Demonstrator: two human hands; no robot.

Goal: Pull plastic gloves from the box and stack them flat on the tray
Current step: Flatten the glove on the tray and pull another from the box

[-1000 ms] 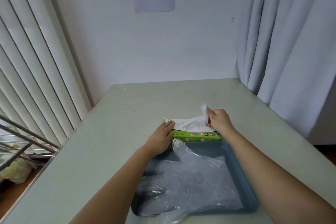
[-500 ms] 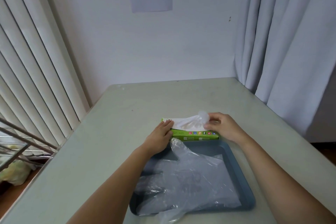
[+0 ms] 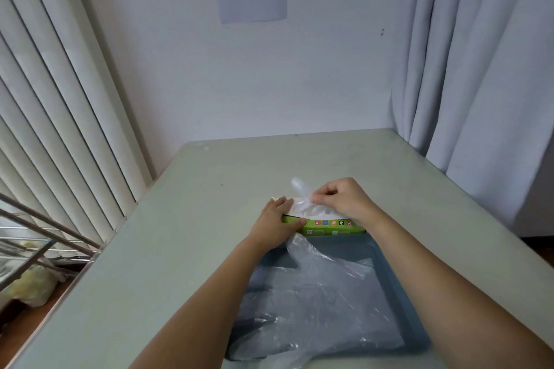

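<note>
A green glove box (image 3: 326, 227) lies on the table just behind the blue tray (image 3: 392, 272). Clear plastic gloves (image 3: 317, 293) lie spread flat in the tray, and one edge hangs over its near rim. My left hand (image 3: 277, 222) rests on the box's left end, thumb against the front face. My right hand (image 3: 341, 199) is over the box top and pinches a bunched clear glove (image 3: 302, 192) that sticks up from the box opening.
The grey-green table (image 3: 180, 249) stands against a white wall. Vertical blinds hang at the left, and a curtain (image 3: 485, 69) at the right touches the table's far right corner. A metal rack (image 3: 30, 237) stands beyond the left edge.
My right hand has shifted left along the box top and re-pinched the glove nearer the opening. The left hand stays on the box.
</note>
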